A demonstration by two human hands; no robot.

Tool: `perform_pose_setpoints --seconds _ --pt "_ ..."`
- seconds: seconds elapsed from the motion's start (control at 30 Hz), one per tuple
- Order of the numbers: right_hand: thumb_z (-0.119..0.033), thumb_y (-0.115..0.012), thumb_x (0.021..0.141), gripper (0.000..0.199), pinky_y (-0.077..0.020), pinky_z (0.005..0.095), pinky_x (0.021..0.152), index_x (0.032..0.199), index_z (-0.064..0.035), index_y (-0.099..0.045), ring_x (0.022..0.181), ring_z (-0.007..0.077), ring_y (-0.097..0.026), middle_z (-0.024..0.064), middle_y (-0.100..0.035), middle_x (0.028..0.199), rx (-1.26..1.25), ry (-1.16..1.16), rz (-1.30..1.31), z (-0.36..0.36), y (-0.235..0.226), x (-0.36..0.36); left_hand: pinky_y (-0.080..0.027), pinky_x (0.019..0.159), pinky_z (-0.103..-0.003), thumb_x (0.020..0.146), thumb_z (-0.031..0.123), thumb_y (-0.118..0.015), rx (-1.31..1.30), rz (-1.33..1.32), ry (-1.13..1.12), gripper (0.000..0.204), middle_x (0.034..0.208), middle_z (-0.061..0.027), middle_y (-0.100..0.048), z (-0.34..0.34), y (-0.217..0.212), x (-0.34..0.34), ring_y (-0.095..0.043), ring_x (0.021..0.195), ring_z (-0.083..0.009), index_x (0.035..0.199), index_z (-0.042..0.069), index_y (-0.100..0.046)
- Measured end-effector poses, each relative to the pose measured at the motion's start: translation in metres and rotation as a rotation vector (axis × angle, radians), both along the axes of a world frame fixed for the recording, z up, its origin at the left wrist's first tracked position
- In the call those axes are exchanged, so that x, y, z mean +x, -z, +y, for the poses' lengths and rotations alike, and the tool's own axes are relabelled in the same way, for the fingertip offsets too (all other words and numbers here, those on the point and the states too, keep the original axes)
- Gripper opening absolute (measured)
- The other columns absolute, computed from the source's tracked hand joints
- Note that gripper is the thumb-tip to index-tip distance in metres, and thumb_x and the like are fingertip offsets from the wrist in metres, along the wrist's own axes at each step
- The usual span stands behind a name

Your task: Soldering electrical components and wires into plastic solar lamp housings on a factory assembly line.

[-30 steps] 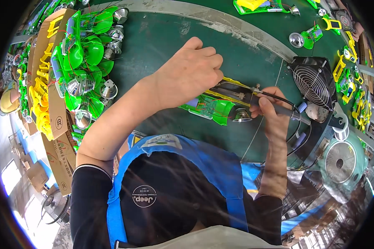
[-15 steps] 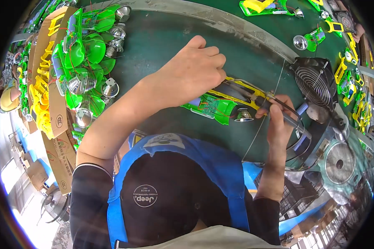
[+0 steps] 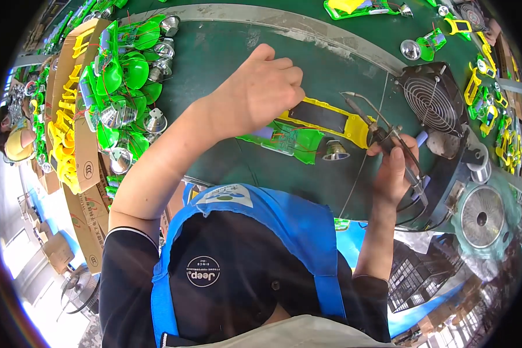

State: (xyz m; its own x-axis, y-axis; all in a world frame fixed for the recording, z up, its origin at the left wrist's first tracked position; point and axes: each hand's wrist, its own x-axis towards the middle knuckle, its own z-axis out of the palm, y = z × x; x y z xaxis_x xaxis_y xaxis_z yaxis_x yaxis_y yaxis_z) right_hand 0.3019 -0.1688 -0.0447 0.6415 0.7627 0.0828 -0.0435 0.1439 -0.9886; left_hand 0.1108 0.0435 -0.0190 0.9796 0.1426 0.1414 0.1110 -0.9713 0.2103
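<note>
My left hand point(image 3: 260, 93) is closed, its back toward me, over the left end of a yellow plastic frame point(image 3: 356, 129) with a dark strip in it. Its fingertips are hidden beneath. Below that frame lies a green plastic shell point(image 3: 307, 144) with a circuit board and thin red wires, its left end partly under my wrist. A silver reflector cup point(image 3: 335, 151) sits at the shell's right end. In my right hand point(image 3: 391, 171) is a soldering iron point(image 3: 383, 138) with a thin metal guide tube alongside. Its tip points up and left, apart from the frame.
On the left, green shells with reflectors point(image 3: 119, 115) are piled beside a cardboard box point(image 3: 87, 165) holding yellow frames. A black fan point(image 3: 432, 95) with a round grille stands right of the iron. More green and yellow parts point(image 3: 493, 110) lie at the far right.
The soldering iron has come away from the yellow frame, its tip now up and to the right. My left hand remains over the frame's left end; the whole view has shifted slightly.
</note>
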Motion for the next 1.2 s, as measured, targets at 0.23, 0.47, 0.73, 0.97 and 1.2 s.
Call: perform_pose_setpoints --seconds 0.23,0.47,0.73,0.97,1.2 --pt "-0.026 -0.066 0.089 0.036 -0.0496 0.0326 0.076 0.103 0.0039 -0.052 0.073 0.0210 -0.064 0.0136 -0.063 0.085 -0.029 0.047 0.018 -0.010 0.002 0.000 -0.036 0.080 -0.033 0.074 0.010 -0.065 0.003 0.048 0.002 0.003 0.080 0.0012 -0.053 0.001 -0.002 0.002 -0.053 0.083 -0.0148 0.073 0.012 -0.063" --pt "-0.027 -0.066 0.089 0.037 -0.0485 0.0321 0.078 0.104 0.0036 -0.053 0.075 0.0206 -0.064 0.0127 -0.062 0.089 -0.036 0.058 -0.070 -0.011 0.005 0.003 -0.037 0.079 -0.034 0.076 0.011 -0.067 -0.108 -0.036 -0.012 0.004 0.086 0.0007 -0.053 0.001 -0.006 0.000 -0.053 0.084 -0.0164 0.075 0.011 -0.063" --pt "-0.025 -0.057 0.094 0.030 -0.0423 0.0330 0.091 0.108 0.0002 -0.052 0.089 0.0189 -0.062 0.0125 -0.063 0.097 0.082 0.055 -0.056 0.025 0.016 0.006 -0.037 0.082 -0.036 0.072 0.007 -0.071 -0.393 -0.187 -0.064 0.016 0.096 -0.0008 -0.053 -0.035 0.003 0.004 -0.052 0.092 -0.0210 0.082 0.011 -0.059" --pt "-0.031 -0.055 0.096 0.033 -0.0452 0.0314 0.084 0.113 -0.0038 -0.045 0.091 0.0180 -0.059 0.0116 -0.060 0.096 0.122 0.087 0.238 0.042 0.012 -0.049 -0.041 0.073 -0.037 0.072 0.005 -0.070 -0.412 -0.405 -0.205 0.017 0.075 -0.0030 -0.059 -0.063 0.010 0.003 -0.057 0.077 -0.0235 0.085 0.008 -0.060" --pt "-0.028 -0.057 0.095 0.030 -0.0431 0.0430 0.098 0.112 -0.0041 -0.047 0.097 0.0282 -0.062 0.0149 -0.062 0.099 0.169 0.034 0.441 0.009 0.015 -0.037 -0.043 0.073 -0.037 0.071 0.007 -0.064 -0.110 -0.170 -0.263 0.012 0.077 -0.0050 -0.056 -0.065 0.015 0.003 -0.057 0.077 -0.0247 0.080 0.009 -0.057"
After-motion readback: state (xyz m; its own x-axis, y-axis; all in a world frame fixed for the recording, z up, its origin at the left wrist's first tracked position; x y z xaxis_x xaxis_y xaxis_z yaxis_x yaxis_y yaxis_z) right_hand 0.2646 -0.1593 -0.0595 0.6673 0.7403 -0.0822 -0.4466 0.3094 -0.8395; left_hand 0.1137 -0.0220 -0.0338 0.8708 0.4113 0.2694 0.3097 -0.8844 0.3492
